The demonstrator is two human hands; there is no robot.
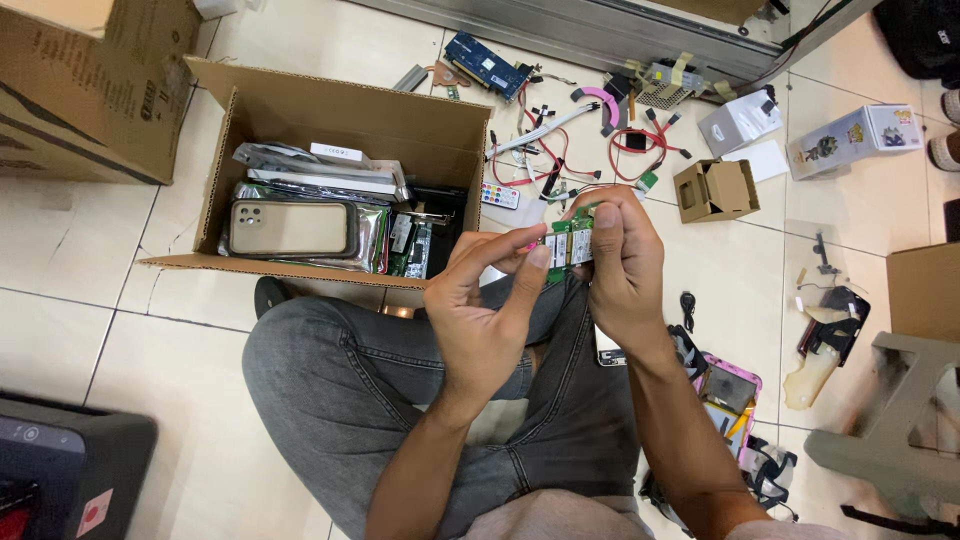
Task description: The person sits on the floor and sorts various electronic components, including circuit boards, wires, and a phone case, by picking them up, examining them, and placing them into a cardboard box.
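- You pinch a small green circuit card (568, 243) between both hands: left hand (487, 310), right hand (622, 268).
- Step, likely: inspecting it.
- Next calls for steady fingertips over the open cardboard box (300, 105).

A small board (568, 243) sits between both hands (480, 305) (622, 262), an open box (330, 110) to their left, cables (560, 150) beyond, a small carton (715, 190) right.

Makeshift electronics repair spot on a tiled floor (330, 40)

Loose cables (560, 150), a blue circuit board (487, 63), opened phones (728, 385) and small boxes (715, 188) lie scattered about — a cardboard box (350, 110) holds bagged parts — all spread on bare tiles.
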